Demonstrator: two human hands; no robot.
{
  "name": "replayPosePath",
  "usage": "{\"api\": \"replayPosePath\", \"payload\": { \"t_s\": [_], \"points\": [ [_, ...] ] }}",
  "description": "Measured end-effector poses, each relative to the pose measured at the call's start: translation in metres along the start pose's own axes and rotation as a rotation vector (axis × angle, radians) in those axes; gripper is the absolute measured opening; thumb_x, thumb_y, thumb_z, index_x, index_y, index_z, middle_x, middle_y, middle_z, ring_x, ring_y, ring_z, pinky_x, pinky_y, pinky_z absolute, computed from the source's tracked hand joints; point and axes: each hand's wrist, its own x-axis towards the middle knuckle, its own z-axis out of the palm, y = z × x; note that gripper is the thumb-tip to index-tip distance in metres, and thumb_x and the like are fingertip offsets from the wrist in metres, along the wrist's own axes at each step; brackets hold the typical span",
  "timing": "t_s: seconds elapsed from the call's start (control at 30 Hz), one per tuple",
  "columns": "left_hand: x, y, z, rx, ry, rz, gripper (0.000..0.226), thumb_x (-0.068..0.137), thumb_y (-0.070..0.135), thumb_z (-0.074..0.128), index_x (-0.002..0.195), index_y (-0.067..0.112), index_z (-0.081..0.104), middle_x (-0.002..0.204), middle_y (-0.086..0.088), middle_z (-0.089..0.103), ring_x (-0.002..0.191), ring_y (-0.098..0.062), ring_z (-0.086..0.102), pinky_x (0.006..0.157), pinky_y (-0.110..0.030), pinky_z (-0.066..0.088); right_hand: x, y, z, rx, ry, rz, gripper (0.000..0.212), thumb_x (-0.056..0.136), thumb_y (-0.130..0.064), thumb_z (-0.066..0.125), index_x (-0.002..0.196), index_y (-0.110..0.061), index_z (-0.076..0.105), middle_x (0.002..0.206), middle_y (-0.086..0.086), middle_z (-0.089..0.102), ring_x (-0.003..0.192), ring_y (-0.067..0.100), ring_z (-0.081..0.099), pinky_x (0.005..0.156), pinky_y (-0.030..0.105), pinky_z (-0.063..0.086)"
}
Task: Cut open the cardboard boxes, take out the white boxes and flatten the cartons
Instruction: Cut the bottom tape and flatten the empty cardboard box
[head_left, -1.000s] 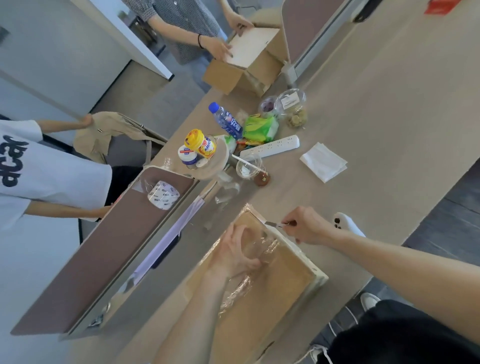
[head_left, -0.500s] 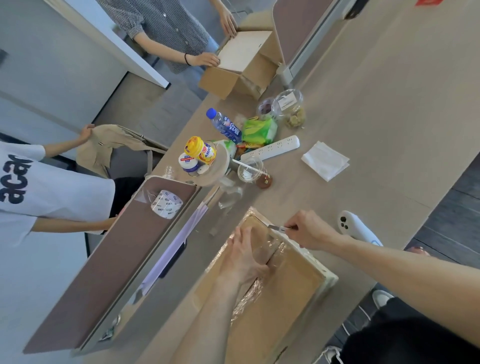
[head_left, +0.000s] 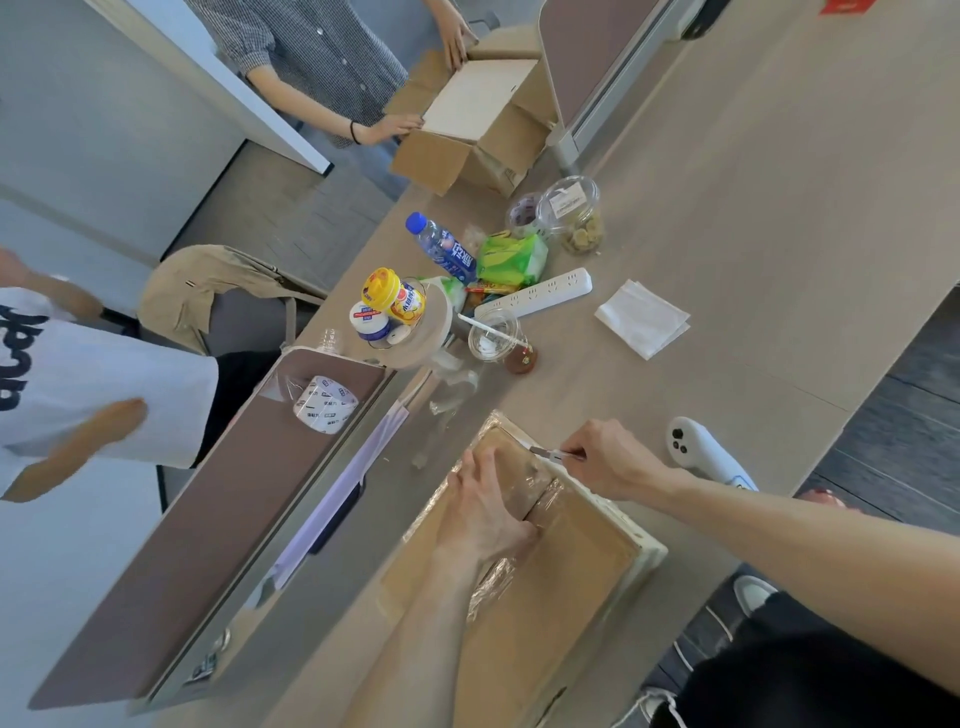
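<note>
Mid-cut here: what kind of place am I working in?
Probably a shared office: a long desk with a brown divider screen, a white power strip among snacks, and an office chair alongside.

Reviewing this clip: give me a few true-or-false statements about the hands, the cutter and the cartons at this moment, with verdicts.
1. The right hand grips a cutter at the edge of the taped carton. True.
2. The left hand lifts a flap. False: it presses on the closed, taped top.
3. A white controller lies on the table near the right hand. True.
4. The far carton is sealed. False: its flaps are open and a white box shows inside.
</note>
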Motion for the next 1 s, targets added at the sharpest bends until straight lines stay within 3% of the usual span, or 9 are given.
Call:
{"api": "replayPosePath", "payload": {
  "t_s": [0.2, 0.3, 0.43, 1.0],
  "points": [
    [-0.002, -0.001, -0.003, -0.033, -0.008, -0.005, 0.131, 0.042, 0.077, 0.057, 0.153, 0.027, 0.010, 0.166, -0.013, 0.004, 0.151, -0.039, 0.012, 0.118, -0.049, 0.029, 0.004, 0.000, 0.000, -0.051, -0.029, -0.023, 0.037, 0.077, -0.001, 0.049, 0.054, -0.015, 0.022, 0.055, 0.004, 0.021, 0.059, 0.019, 0.015, 0.048, 0.031, 0.018],
    [-0.001, -0.002, -0.004, -0.013, -0.013, -0.007, 0.125, 0.043, 0.064, 0.063, 0.153, 0.030, 0.012, 0.167, -0.011, 0.004, 0.150, -0.037, 0.016, 0.115, -0.047, 0.035, 0.006, 0.001, -0.005, -0.076, -0.073, -0.044, 0.038, 0.077, -0.002, 0.049, 0.054, -0.015, 0.022, 0.053, 0.003, 0.020, 0.057, 0.019, 0.015, 0.047, 0.030, 0.017],
    [0.000, -0.004, -0.002, 0.010, -0.012, -0.019, 0.120, 0.054, 0.051, 0.072, 0.155, 0.028, 0.011, 0.168, -0.012, 0.002, 0.152, -0.039, 0.012, 0.117, -0.046, 0.032, 0.003, 0.007, -0.012, -0.064, -0.121, -0.062, 0.039, 0.077, -0.004, 0.048, 0.053, -0.017, 0.020, 0.055, 0.005, 0.020, 0.060, 0.020, 0.016, 0.052, 0.035, 0.018],
    [0.000, -0.001, -0.001, 0.030, 0.021, -0.017, 0.115, 0.058, 0.047, 0.072, 0.155, 0.025, 0.017, 0.167, -0.011, 0.008, 0.149, -0.035, 0.022, 0.117, -0.042, 0.029, -0.024, 0.008, -0.024, -0.037, -0.168, -0.086, 0.037, 0.074, 0.003, 0.044, 0.052, -0.014, 0.019, 0.053, 0.004, 0.018, 0.056, 0.018, 0.014, 0.051, 0.035, 0.016]
  ]
}}
